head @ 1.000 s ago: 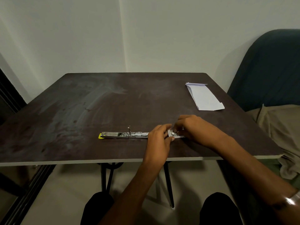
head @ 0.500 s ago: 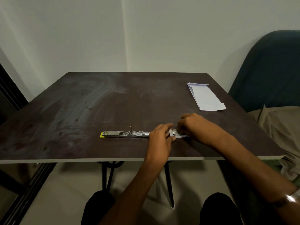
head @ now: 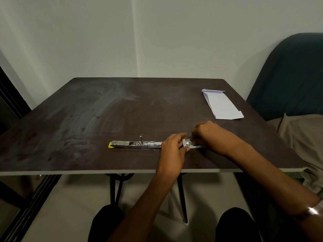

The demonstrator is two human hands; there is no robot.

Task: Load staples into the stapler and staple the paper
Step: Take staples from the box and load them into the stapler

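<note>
From the head view, a dark brown counter stood against a pale wall, smeared with dull streaks across its left half. The stapler lay flat near the front edge, swung fully open into one long metal strip running left to right, with a yellow tip at its far left end and a small upright pin near its middle. Its right end disappeared under the person's hands.

The left hand rested on the counter over the stapler's right part, fingers curled with thumb and forefinger pinched around the small white box at that end. The right hand came in from the right, knuckles up, its fingertips closed in on the same little box, which showed a grey block of what looked like staples inside. Whether the right fingers actually held a strip of staples was hidden by the hand itself, so that could not be told. The two hands were touching or very nearly so at the box.

The folded white paper lay well apart, toward the far right corner of the counter, untouched. A dark teal chair back stood beyond the counter's right side, with tan cloth bunched beside it. A shiny band showed on the right wrist.
</note>
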